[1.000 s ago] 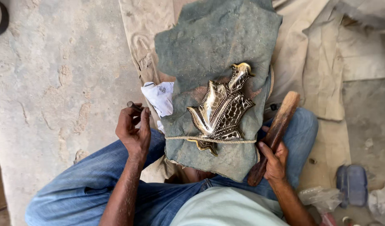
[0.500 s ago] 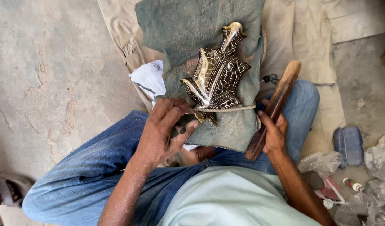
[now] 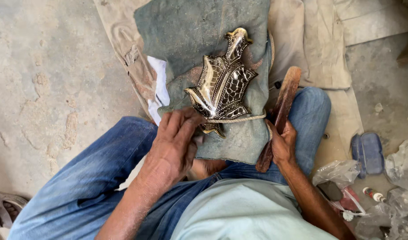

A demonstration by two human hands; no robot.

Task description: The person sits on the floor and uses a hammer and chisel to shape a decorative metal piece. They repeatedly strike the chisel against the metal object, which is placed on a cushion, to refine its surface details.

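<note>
While the left hand pressed curled fingers on the grey cloth just below the brass ornament, the right hand gripped a wooden stick above cracked concrete floor.

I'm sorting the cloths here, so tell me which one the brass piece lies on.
The grey-green cloth over the lap bears the brass ornament; the beige cloth lies beneath, flat on the floor.
</note>
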